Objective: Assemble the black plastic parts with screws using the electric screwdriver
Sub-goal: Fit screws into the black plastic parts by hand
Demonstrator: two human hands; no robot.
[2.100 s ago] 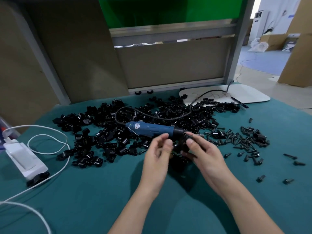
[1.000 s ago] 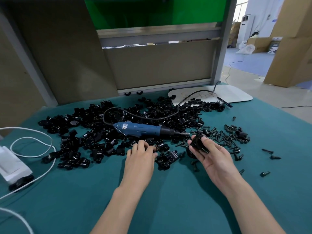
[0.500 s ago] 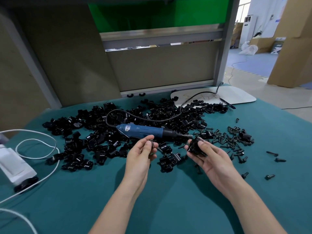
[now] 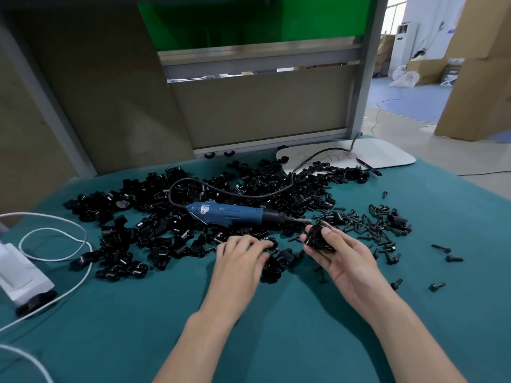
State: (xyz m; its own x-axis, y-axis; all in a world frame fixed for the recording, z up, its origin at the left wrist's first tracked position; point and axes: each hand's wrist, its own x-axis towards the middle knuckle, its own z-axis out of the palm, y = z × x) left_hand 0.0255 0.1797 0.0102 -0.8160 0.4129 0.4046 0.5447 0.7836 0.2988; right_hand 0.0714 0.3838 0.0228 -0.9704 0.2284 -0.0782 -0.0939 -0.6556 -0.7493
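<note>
A blue electric screwdriver [image 4: 229, 214] lies on a wide heap of black plastic parts [image 4: 154, 217] on the teal table, its bit pointing right. My right hand [image 4: 340, 255] holds a black plastic part [image 4: 318, 237] between thumb and fingers, just below the bit's tip. My left hand [image 4: 240, 258] lies palm down with its fingers spread over loose parts at the heap's near edge; whether it holds anything is hidden. Black screws [image 4: 378, 225] are scattered to the right.
A white power unit [image 4: 19, 275] with white cable [image 4: 55, 244] sits at the left edge. A white board [image 4: 381, 156] lies at the back right under the screwdriver's black cord [image 4: 249, 193]. A partition wall [image 4: 262, 106] closes the back.
My left hand, raised and pinching something half a second ago, has come down flat onto the parts. My right hand kept its part and stayed near the bit.
</note>
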